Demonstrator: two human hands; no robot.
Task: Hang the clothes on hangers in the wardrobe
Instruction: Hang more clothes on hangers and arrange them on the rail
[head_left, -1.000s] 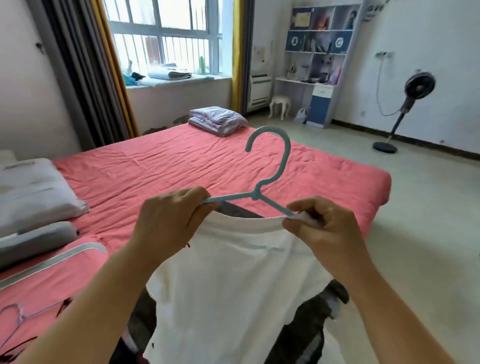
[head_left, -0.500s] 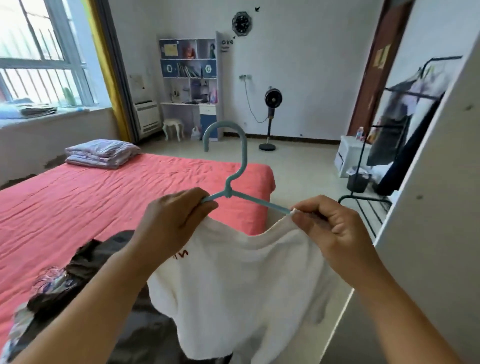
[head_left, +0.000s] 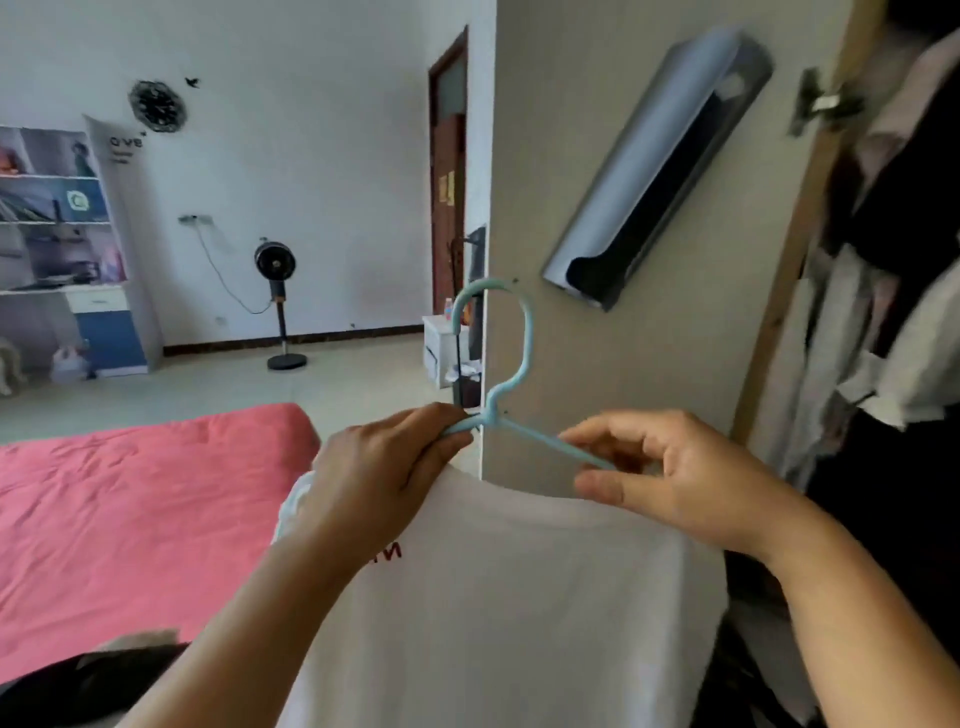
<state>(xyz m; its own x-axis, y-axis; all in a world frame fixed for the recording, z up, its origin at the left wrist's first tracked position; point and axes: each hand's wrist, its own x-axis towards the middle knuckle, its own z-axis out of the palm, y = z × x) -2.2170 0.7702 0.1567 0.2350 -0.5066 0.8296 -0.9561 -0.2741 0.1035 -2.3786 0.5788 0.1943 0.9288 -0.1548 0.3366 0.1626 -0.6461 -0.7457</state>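
the view has swung from the bed (head_left: 130, 499) to the wardrobe door (head_left: 623, 338); both hands, left hand (head_left: 384, 473) and right hand (head_left: 680, 483), still pinch the blue hanger (head_left: 519, 358) carrying the white t-shirt (head_left: 519, 597).

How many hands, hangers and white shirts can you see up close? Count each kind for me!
Hands: 2, the left hand and the right hand
Blue hangers: 1, the hanger
White shirts: 1, the white shirt on the hanger
Total: 4
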